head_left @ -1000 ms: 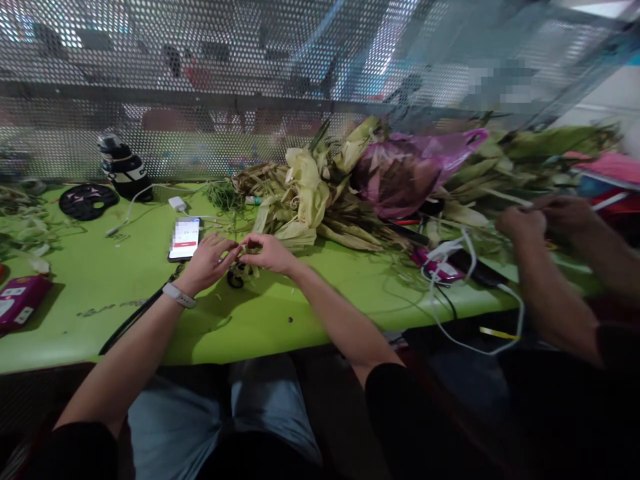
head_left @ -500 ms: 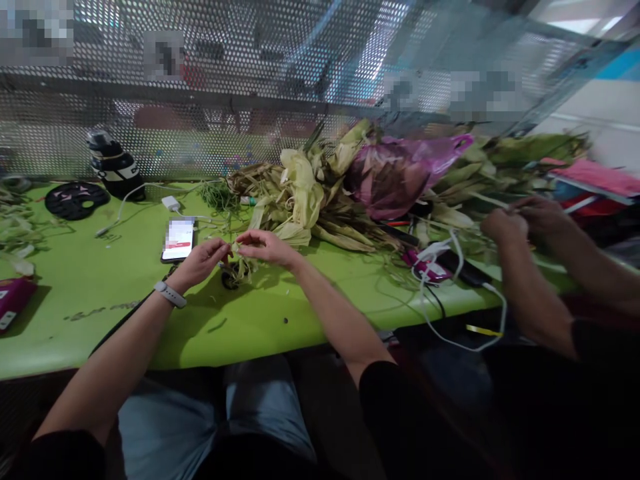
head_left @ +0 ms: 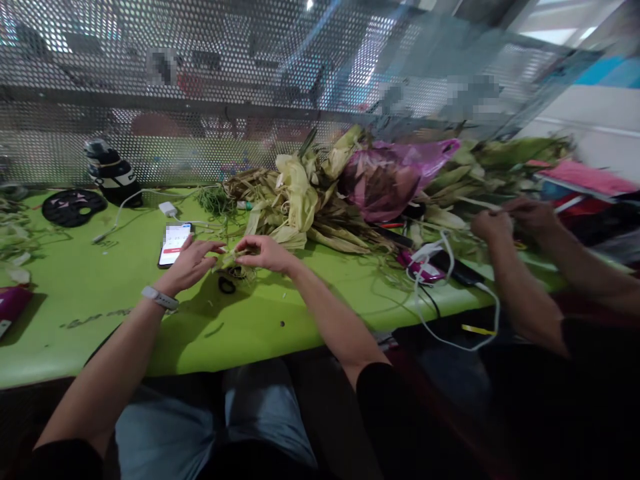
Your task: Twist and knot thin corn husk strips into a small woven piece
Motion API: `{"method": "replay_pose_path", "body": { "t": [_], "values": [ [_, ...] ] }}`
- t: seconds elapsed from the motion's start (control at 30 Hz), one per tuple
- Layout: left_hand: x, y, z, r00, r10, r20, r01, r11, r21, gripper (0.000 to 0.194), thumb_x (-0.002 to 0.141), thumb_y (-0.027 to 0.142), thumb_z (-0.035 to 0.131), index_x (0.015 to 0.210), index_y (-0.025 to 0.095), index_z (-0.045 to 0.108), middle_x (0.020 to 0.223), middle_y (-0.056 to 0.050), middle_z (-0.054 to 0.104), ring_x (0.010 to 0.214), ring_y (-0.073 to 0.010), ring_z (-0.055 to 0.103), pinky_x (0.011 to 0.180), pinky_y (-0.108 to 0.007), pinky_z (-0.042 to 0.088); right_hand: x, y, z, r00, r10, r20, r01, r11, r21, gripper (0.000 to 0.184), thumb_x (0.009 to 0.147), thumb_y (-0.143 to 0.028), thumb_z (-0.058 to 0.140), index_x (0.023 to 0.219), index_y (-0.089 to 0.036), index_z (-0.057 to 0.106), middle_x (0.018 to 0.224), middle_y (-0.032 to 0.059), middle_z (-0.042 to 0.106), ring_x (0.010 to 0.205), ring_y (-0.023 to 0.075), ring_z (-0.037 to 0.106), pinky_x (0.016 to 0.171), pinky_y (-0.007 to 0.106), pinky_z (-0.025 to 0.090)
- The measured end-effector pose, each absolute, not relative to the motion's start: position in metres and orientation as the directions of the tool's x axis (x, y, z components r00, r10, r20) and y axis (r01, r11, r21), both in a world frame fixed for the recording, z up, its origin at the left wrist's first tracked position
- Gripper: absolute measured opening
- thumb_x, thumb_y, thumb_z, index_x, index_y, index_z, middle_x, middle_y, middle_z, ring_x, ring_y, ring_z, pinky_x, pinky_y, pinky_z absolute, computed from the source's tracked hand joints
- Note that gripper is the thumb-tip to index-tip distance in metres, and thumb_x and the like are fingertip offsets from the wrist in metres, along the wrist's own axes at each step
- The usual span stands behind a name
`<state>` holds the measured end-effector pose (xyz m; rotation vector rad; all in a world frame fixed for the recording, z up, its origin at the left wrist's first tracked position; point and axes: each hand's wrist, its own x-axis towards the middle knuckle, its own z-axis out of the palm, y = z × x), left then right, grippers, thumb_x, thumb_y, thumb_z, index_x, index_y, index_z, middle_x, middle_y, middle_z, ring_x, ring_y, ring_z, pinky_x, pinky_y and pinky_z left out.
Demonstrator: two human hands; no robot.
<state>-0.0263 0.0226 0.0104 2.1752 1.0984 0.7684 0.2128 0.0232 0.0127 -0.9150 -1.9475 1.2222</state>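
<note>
My left hand (head_left: 189, 265), with a white band at the wrist, pinches one end of a small folded piece of dried leaf (head_left: 229, 259) just above the green table (head_left: 90, 293). My right hand (head_left: 264, 253) pinches the other end of the same piece. A small black ring (head_left: 227, 285) lies on the table right under my hands. A heap of pale dried leaves (head_left: 300, 200) lies just beyond my right hand.
A lit phone (head_left: 174, 243) with a white charger cable lies left of my hands. A purple plastic bag (head_left: 390, 177) sits on the leaf pile. At the right, another person's hands (head_left: 505, 220) work on green leaves. A perforated metal screen (head_left: 200, 93) backs the table.
Both hands have stayed together on the small leaf piece and lifted it a little; the black ring now lies uncovered below them. The camera view shifted slightly.
</note>
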Motion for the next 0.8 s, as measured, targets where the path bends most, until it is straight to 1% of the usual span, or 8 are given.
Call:
{"method": "replay_pose_path", "body": {
  "t": [0.03, 0.1, 0.2, 0.3, 0.43, 0.57, 0.7, 0.8],
  "values": [
    [-0.025, 0.02, 0.011, 0.528, 0.825, 0.203, 0.487, -0.489, 0.724, 0.036, 0.091, 0.038, 0.05, 0.121, 0.022, 0.063, 0.106, -0.006, 0.07, 0.104, -0.0256, 0.061, 0.095, -0.042, 0.042, 0.21, 0.023, 0.01, -0.563, 0.81, 0.163, 0.214, 0.333, -0.918, 0.032, 0.074, -0.034, 0.073, 0.099, -0.017, 0.063, 0.098, 0.0045, 0.067, 0.089, 0.0157, 0.062, 0.084, 0.034, 0.05],
    [-0.019, 0.013, 0.01, 0.557, 0.821, 0.124, 0.411, -0.402, 0.818, 0.043, 0.092, 0.038, 0.049, 0.131, 0.021, 0.056, 0.1, -0.006, 0.069, 0.098, -0.0238, 0.062, 0.089, -0.039, 0.045, 0.206, 0.023, 0.006, -0.563, 0.803, 0.193, 0.205, 0.362, -0.909, 0.036, 0.074, -0.035, 0.075, 0.102, -0.017, 0.061, 0.104, 0.006, 0.066, 0.098, 0.0174, 0.063, 0.09, 0.036, 0.05],
    [-0.009, 0.005, 0.008, 0.514, 0.848, 0.13, 0.295, -0.317, 0.901, 0.047, 0.092, 0.04, 0.049, 0.134, 0.018, 0.053, 0.083, -0.002, 0.06, 0.074, -0.0172, 0.055, 0.068, -0.03, 0.044, 0.205, 0.023, 0.007, -0.556, 0.804, 0.212, 0.178, 0.365, -0.914, 0.041, 0.074, -0.035, 0.076, 0.106, -0.017, 0.058, 0.111, 0.0074, 0.065, 0.105, 0.0187, 0.063, 0.094, 0.037, 0.05],
    [-0.004, 0.003, 0.007, 0.426, 0.899, 0.106, 0.232, -0.221, 0.947, 0.041, 0.09, 0.039, 0.051, 0.122, 0.016, 0.061, 0.068, 0.002, 0.046, 0.06, -0.0122, 0.041, 0.055, -0.025, 0.033, 0.212, 0.024, 0.013, -0.588, 0.791, 0.171, 0.179, 0.334, -0.925, 0.039, 0.077, -0.027, 0.073, 0.111, -0.018, 0.058, 0.108, 0.0071, 0.066, 0.102, 0.0174, 0.064, 0.094, 0.037, 0.052],
    [-0.005, 0.007, 0.007, 0.371, 0.928, 0.029, 0.176, -0.101, 0.979, 0.032, 0.085, 0.04, 0.058, 0.104, 0.018, 0.07, 0.071, 0.001, 0.048, 0.058, -0.0093, 0.036, 0.052, -0.023, 0.028, 0.223, 0.026, 0.019, -0.594, 0.784, 0.181, 0.194, 0.358, -0.913, 0.025, 0.08, -0.021, 0.068, 0.104, -0.016, 0.063, 0.094, 0.0042, 0.069, 0.09, 0.0148, 0.065, 0.092, 0.038, 0.052],
    [-0.003, 0.005, 0.007, 0.412, 0.91, -0.042, 0.196, -0.044, 0.98, 0.036, 0.081, 0.05, 0.063, 0.095, 0.018, 0.073, 0.059, 0.003, 0.04, 0.05, -0.0086, 0.027, 0.047, -0.023, 0.017, 0.221, 0.027, 0.018, -0.544, 0.794, 0.272, 0.193, 0.434, -0.88, 0.022, 0.083, -0.025, 0.066, 0.103, -0.017, 0.066, 0.095, 0.0038, 0.069, 0.09, 0.015, 0.064, 0.09, 0.037, 0.052],
    [0.001, 0.001, 0.006, 0.549, 0.827, -0.123, 0.191, 0.02, 0.981, 0.038, 0.078, 0.052, 0.066, 0.089, 0.016, 0.074, 0.051, 0.005, 0.033, 0.047, -0.0086, 0.024, 0.046, -0.025, 0.012, 0.209, 0.023, 0.013, -0.513, 0.761, 0.396, 0.246, 0.573, -0.782, 0.014, 0.086, -0.024, 0.063, 0.096, -0.017, 0.068, 0.095, 0.0043, 0.069, 0.09, 0.0152, 0.064, 0.087, 0.034, 0.051],
    [0.003, 0.002, 0.002, 0.567, 0.81, -0.148, 0.118, 0.098, 0.988, 0.035, 0.077, 0.048, 0.068, 0.086, 0.015, 0.074, 0.051, 0.004, 0.039, 0.044, -0.0076, 0.025, 0.044, -0.025, 0.013, 0.202, 0.021, 0.01, -0.486, 0.709, 0.511, 0.315, 0.688, -0.654, 0.01, 0.088, -0.024, 0.06, 0.092, -0.019, 0.068, 0.095, 0.005, 0.069, 0.093, 0.0171, 0.062, 0.089, 0.035, 0.049]
  ]
}}
